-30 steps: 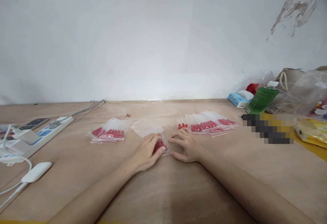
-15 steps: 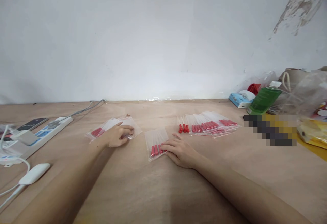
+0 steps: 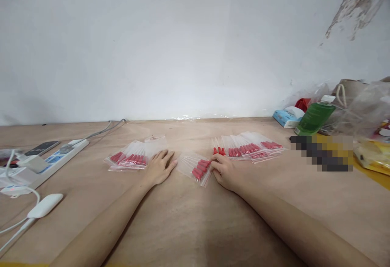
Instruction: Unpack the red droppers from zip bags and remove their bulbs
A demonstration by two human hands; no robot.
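My left hand (image 3: 160, 167) lies on the table with its fingers spread, over the lower edge of a clear zip bag (image 3: 155, 143) that looks empty. Left of it are overlapping zip bags (image 3: 133, 155) of red-ended, thin pale-tipped pieces that look like droppers. In the middle, a tilted zip bag (image 3: 189, 162) holds several of these droppers (image 3: 200, 170). At its right edge, my right hand (image 3: 224, 172) is closed with curled fingers on the bag. Just beyond those fingers lie a few loose droppers (image 3: 218, 150).
More filled zip bags (image 3: 251, 147) fan out at right. A white power strip (image 3: 56, 161), a phone (image 3: 42, 148) and a white cable adapter (image 3: 45, 206) are at left. A green bottle (image 3: 315, 116), a blue tissue pack (image 3: 286, 118) and plastic bags (image 3: 362, 108) stand at right.
My left hand has moved right, off the left bags, and its fingers have spread. My right hand has shifted right, and the middle bag has turned, its red ends now pointing right.
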